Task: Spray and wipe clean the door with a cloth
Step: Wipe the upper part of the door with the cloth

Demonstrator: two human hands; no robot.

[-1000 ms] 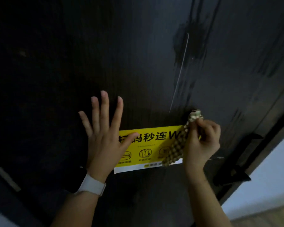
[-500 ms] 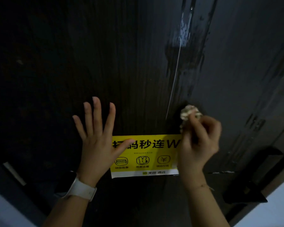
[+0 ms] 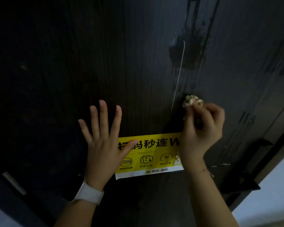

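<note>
- The cloth [image 3: 192,102] is pinched by the right hand [image 3: 202,133] against the door [image 3: 138,63];
- The left hand [image 3: 103,145] is spread flat, thumb on the yellow sticker [image 3: 151,154].

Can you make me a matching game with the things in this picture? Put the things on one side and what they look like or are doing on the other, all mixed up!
Things:
1. left hand
2. right hand
3. sticker
4. watch band

What fits:
A. yellow with black writing
B. white
C. flat on the door, fingers spread
D. gripping a bunched cloth

Pairs: 1-C, 2-D, 3-A, 4-B
</note>
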